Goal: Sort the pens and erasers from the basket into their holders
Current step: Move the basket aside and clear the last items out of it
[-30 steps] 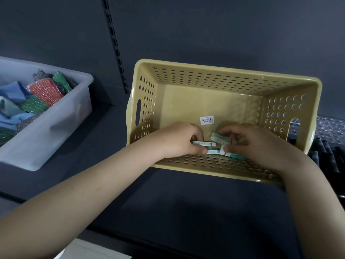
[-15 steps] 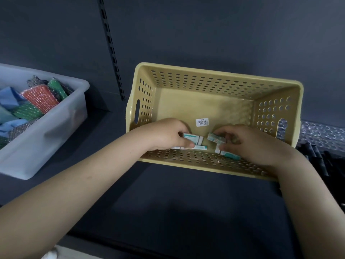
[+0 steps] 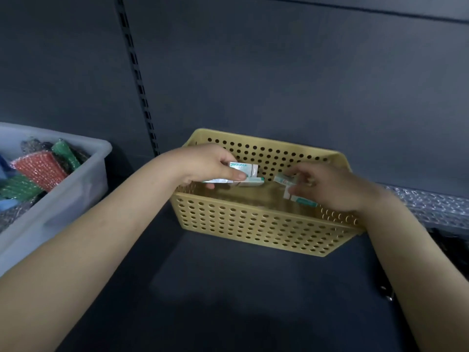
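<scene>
A tan perforated basket (image 3: 253, 224) stands on the dark shelf in the middle of the head view. My left hand (image 3: 203, 165) is raised above its left half and grips several white-and-teal wrapped erasers (image 3: 243, 171) between thumb and fingers. My right hand (image 3: 327, 185) hovers over the basket's right half and pinches more erasers (image 3: 284, 180), one of them hanging lower (image 3: 303, 200). The basket floor between the hands looks bare. No pens show inside it.
A pale plastic bin (image 3: 76, 189) with red and green bubble-wrapped packs sits at the left. Bubble wrap (image 3: 431, 204) and dark objects (image 3: 451, 245) lie at the right edge. A slotted upright (image 3: 138, 80) runs up the dark back wall.
Both hands have lifted out of the basket bottom with erasers in their grip. The camera has tipped up, so the basket's front wall now faces me.
</scene>
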The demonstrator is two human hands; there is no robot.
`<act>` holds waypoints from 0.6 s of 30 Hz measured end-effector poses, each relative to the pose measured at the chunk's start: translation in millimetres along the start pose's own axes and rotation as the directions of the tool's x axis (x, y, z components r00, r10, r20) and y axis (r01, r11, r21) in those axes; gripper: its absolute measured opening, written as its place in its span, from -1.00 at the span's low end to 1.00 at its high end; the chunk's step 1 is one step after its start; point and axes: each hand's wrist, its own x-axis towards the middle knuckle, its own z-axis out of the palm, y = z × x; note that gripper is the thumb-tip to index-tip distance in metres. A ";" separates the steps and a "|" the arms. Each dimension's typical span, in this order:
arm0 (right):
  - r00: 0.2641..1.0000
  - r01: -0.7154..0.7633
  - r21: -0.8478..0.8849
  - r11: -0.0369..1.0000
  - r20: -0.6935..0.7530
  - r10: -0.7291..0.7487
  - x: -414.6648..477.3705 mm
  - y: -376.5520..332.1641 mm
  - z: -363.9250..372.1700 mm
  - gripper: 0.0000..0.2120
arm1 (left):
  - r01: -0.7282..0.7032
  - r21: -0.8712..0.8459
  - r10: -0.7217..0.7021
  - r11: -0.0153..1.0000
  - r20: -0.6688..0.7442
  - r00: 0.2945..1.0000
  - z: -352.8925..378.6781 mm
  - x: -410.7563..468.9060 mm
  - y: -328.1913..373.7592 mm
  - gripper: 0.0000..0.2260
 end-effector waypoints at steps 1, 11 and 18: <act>1.000 0.000 -0.002 1.000 -0.008 0.000 4.0 -0.2 0.8 -0.63 | 0.002 -0.017 -0.003 1.000 -0.006 1.000 -1.7 2.9 -1.2 -0.82; 0.950 0.043 0.209 0.977 -0.313 0.024 2.9 -4.0 -16.3 -0.64 | -0.110 -0.139 0.076 0.984 -0.233 0.970 -10.9 1.7 6.8 -0.83; 0.869 0.144 0.870 0.471 -0.339 0.360 -44.8 -15.0 -28.1 -0.85 | -0.220 -0.446 0.029 0.868 -0.396 0.918 12.0 -21.7 50.4 -0.84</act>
